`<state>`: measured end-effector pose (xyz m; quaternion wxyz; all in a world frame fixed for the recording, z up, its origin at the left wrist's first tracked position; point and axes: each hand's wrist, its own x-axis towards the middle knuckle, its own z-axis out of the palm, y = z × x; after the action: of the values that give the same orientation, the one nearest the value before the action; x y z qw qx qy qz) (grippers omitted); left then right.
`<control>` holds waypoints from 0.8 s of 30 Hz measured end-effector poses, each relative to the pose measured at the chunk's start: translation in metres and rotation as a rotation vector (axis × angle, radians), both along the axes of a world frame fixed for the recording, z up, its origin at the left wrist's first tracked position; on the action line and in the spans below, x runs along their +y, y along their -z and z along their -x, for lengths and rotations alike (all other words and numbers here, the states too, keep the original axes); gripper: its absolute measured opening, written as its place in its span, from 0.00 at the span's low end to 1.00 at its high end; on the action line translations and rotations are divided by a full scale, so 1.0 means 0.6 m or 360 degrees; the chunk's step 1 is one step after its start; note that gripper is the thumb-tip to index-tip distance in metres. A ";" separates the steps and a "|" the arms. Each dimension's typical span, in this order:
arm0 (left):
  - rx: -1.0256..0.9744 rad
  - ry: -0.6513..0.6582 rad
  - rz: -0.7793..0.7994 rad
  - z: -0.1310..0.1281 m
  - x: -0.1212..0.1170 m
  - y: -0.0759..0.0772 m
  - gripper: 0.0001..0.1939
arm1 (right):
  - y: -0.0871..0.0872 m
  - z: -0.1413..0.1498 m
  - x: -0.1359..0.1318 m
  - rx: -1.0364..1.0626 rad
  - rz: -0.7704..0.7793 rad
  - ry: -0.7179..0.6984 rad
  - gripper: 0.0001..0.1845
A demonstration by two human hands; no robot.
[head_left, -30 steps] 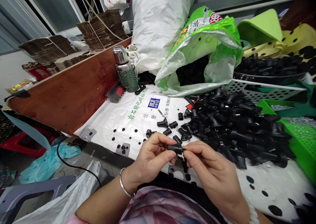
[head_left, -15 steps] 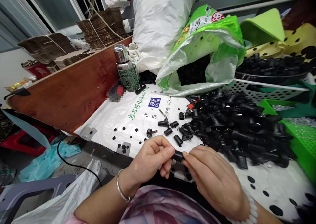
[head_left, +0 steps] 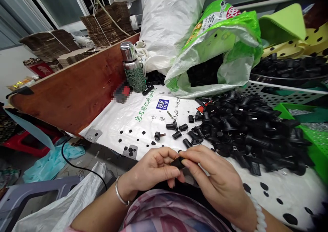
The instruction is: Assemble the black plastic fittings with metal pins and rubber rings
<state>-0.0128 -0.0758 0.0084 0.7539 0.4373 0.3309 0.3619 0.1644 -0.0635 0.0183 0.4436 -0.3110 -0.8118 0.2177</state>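
Observation:
Between my two hands, just above the table's front edge, is a small black plastic part [head_left: 176, 162]. My left hand [head_left: 156, 165] is closed, with thumb and fingers gripping its left end. My right hand [head_left: 214, 172] pinches the other end between thumb and fingertips. Fingers cover much of the part, so its exact shape is hidden. Beyond my hands a few loose black pieces lie on the white sheet [head_left: 143, 129], among them a round-headed one with a metal prong [head_left: 158, 135]. To the right spreads a big pile of black plastic parts [head_left: 246, 133].
A thermos [head_left: 133, 68] in a green net stands by the wooden board [head_left: 77, 85]. Behind the pile sits an open green-and-white bag [head_left: 176, 76] of black parts. Green trays [head_left: 314, 146] with small shiny pieces and a white perforated basket [head_left: 271, 92] are at right.
The black part has turned and tilted in my fingers. My right hand has shifted left and its fingertips now reach over the part. The view has moved slightly.

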 end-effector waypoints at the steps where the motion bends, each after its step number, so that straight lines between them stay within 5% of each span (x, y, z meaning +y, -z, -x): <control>1: 0.0071 -0.0016 -0.0005 0.007 -0.006 -0.002 0.14 | -0.002 0.004 -0.001 -0.0028 0.0033 -0.0064 0.09; 6: 0.0192 -0.0220 0.0009 0.043 -0.040 0.017 0.13 | 0.008 0.015 -0.005 -0.0086 0.0095 -0.0211 0.13; 14: 0.0300 -0.0638 -0.0059 0.094 -0.061 0.052 0.14 | 0.015 0.072 0.068 -0.0669 -0.0261 0.0004 0.13; 19: 0.0363 -0.0687 -0.0092 0.102 -0.068 0.055 0.14 | -0.011 0.127 0.125 -0.1345 -0.0294 -0.0269 0.11; 24: 0.0365 -0.0739 -0.0067 0.110 -0.069 0.063 0.15 | -0.016 0.154 0.152 -0.1545 -0.0243 -0.0450 0.08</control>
<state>-0.0787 -0.1170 -0.0291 0.5988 0.4036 0.4981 0.4801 0.0722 0.0277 0.0279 0.0030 -0.2301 -0.9721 0.0461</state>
